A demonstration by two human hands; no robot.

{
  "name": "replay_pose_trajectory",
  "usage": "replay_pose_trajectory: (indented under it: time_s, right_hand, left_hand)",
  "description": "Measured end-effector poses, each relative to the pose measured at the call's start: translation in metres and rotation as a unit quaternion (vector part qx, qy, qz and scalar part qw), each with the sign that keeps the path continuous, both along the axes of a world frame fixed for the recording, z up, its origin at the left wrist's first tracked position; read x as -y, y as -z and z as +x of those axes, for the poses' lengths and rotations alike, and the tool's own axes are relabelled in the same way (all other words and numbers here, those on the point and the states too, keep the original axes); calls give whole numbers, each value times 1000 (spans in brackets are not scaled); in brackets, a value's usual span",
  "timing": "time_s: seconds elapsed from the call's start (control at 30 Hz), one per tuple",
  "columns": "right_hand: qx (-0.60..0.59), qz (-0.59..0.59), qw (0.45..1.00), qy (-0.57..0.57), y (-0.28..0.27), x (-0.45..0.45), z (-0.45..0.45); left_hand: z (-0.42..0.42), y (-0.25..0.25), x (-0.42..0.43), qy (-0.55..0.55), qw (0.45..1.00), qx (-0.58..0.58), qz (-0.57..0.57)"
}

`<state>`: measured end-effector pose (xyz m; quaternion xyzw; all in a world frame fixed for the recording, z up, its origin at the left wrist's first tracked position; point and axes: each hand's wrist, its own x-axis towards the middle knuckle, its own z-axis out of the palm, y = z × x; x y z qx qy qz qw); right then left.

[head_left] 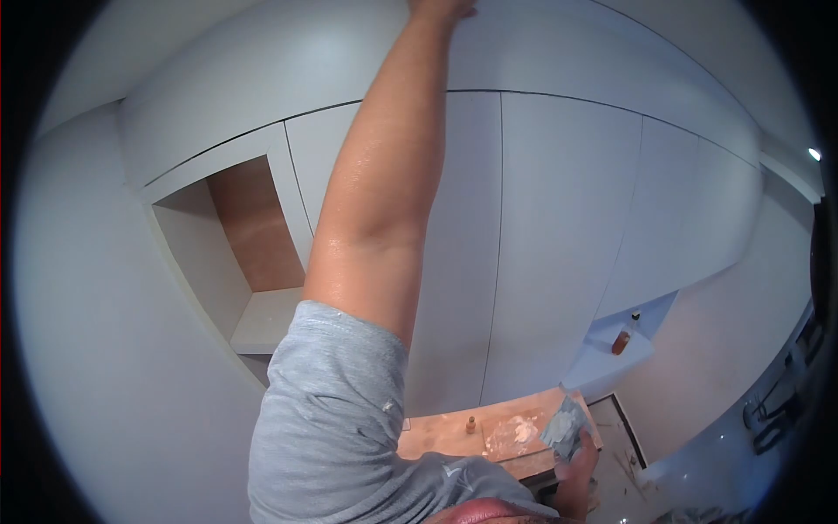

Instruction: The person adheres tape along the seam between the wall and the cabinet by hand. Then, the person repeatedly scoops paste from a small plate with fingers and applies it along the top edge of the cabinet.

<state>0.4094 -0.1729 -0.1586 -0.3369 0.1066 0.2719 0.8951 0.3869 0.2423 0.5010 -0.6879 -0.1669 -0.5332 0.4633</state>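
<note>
My left arm reaches straight up across the middle of the view. At the top edge, my left hand (443,9) is against or close to the upper white cabinet panel (541,52); its fingers are mostly cut off, so what it holds cannot be seen. Low on the right, my right hand (578,467) is closed around a scraper (566,426), a flat grey-green piece smeared with pale paste. Behind the scraper lies a wooden board (436,432) with a patch of white paste (522,432) and a small bottle (470,425) on it.
Tall white cabinet doors (559,201) fill the wall. An open niche (257,227) with a brown back is on the left. On a white shelf (633,354) at right stands an amber bottle (621,341). Debris and dark objects (772,424) lie at the far right.
</note>
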Motion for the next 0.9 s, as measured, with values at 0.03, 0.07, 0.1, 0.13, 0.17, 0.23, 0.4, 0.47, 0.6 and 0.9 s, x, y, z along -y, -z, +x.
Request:
replay_pose_trajectory:
  time_s: [0.03,0.07,0.1,0.13,0.17,0.23,0.4,0.47,0.6,0.9]
  right_hand:
    - [-2,-4,1000,-2,3,1,1]
    - [-4,-8,1000,-5,5,2,2]
    - [-3,-13,1000,-3,5,3,2]
    - [-3,-19,1000,-2,4,3,1]
    - [-1,-24,1000,0,3,2,3]
    - [-3,-17,1000,0,6,2,5]
    - [-12,-31,999,15,17,-2,7]
    - [-21,-46,999,16,15,-3,7]
    - [15,-7,1000,8,25,-4,10]
    - [37,0,999,-11,28,-1,8]
  left_hand:
    - [15,0,-6,17,999,-15,39]
    - [16,8,9,-57,995,-80,12]
    - [2,20,28,134,979,28,-154]
    - [-19,34,54,315,887,135,-309]
    - [-33,45,67,472,728,231,-440]
    - [-61,46,43,541,676,317,-386]
    - [-103,28,-23,663,583,316,-347]
    - [-103,22,-23,655,587,309,-361]
    - [-57,8,-13,650,605,207,-411]
    - [-2,37,86,484,746,107,-444]
